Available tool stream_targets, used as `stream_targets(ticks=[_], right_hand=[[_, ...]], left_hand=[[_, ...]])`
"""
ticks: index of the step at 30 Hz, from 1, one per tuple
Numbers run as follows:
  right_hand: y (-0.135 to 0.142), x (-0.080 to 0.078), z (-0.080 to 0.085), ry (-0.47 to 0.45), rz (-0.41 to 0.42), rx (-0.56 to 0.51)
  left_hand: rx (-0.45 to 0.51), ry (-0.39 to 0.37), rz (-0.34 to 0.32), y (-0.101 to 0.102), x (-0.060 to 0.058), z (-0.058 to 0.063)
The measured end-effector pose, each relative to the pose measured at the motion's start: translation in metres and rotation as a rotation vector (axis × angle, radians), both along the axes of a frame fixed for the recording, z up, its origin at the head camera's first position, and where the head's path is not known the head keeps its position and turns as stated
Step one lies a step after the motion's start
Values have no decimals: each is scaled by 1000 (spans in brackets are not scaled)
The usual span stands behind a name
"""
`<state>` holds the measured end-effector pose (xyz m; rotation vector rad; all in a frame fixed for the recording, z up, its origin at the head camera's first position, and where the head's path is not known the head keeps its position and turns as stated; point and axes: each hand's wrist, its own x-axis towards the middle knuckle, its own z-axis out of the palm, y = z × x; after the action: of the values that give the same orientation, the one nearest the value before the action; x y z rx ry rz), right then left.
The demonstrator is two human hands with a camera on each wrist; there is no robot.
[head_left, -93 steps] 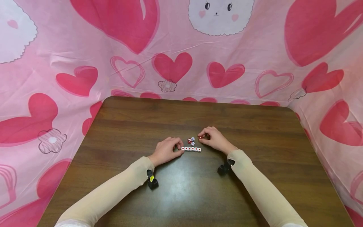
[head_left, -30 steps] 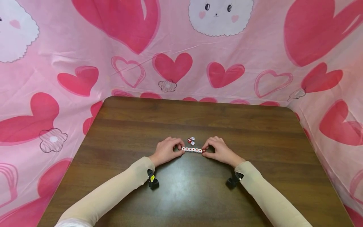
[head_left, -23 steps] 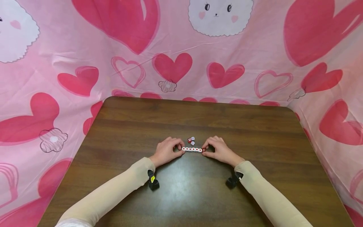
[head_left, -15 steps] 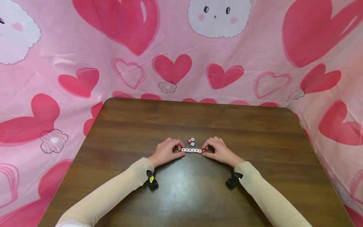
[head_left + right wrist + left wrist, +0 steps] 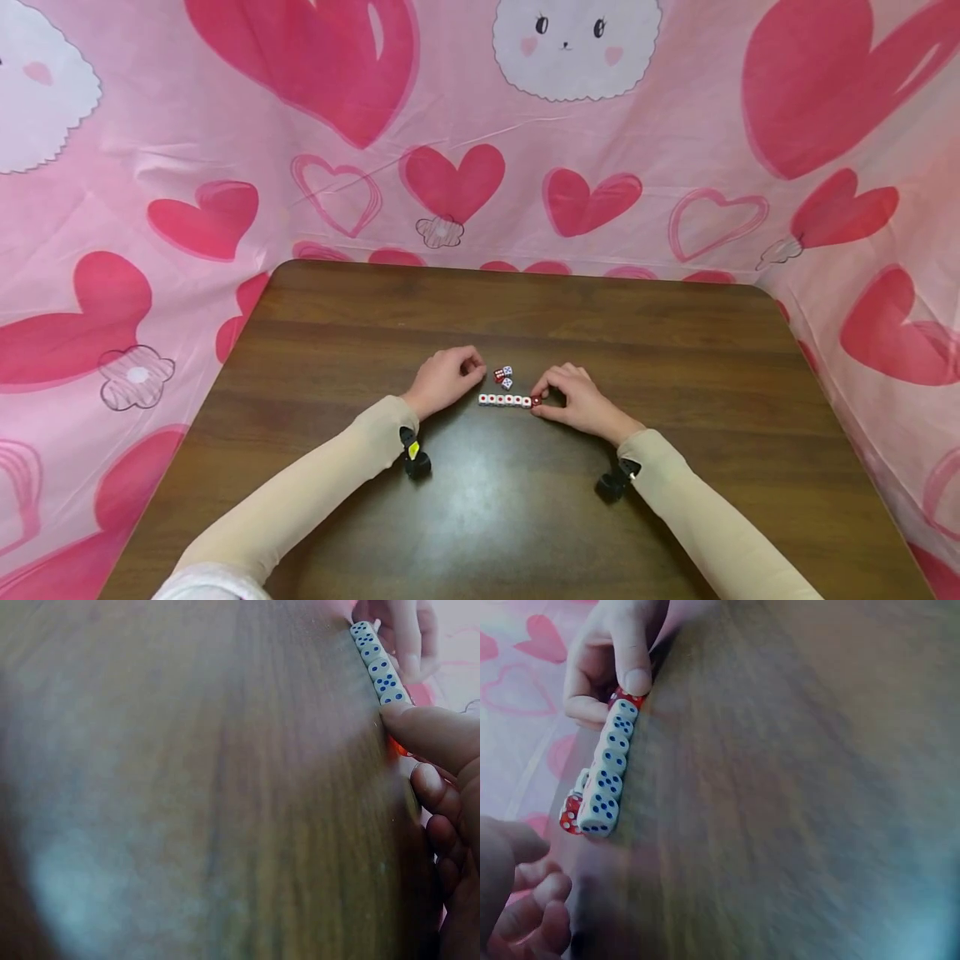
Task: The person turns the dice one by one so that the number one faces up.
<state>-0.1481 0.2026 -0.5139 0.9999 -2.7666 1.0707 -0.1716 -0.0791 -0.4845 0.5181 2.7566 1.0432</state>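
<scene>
Right grip [image 5: 579, 405] pinches a red die [image 5: 536, 402] against a white dice row [image 5: 501, 401] — pushing could skew its unbraced end; left grip [image 5: 446, 381] relaxed, empty.

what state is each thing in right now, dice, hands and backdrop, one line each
Six white cube dice, lined up in a row, red single dots facing up
End red cube die, at the row's right end, pinched
Right hand, thumb and finger gripping that red die
Left hand, fingers loosely curled, holding nothing
Loose red cube die, resting behind the row
Two loose white cube dice, resting beside it
Pink heart-print cloth, hanging, creased
</scene>
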Motion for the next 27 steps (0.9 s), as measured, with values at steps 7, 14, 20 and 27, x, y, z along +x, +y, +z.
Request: stream_targets(ticks=[7,14,20,27], right_hand=[[0,0,-1,-19,-2,-1],[0,0,0,-23,-5,-2],[-1,0,-2,-7,0,-16],[-1,0,0,-23,-18,0]], left_hand=[[-22,13,6,13,-9,0],[-78,-21,6,29,-14,2],[-120,-53,26,37,-13,3],[-61,-50,-64,26,-14,2]])
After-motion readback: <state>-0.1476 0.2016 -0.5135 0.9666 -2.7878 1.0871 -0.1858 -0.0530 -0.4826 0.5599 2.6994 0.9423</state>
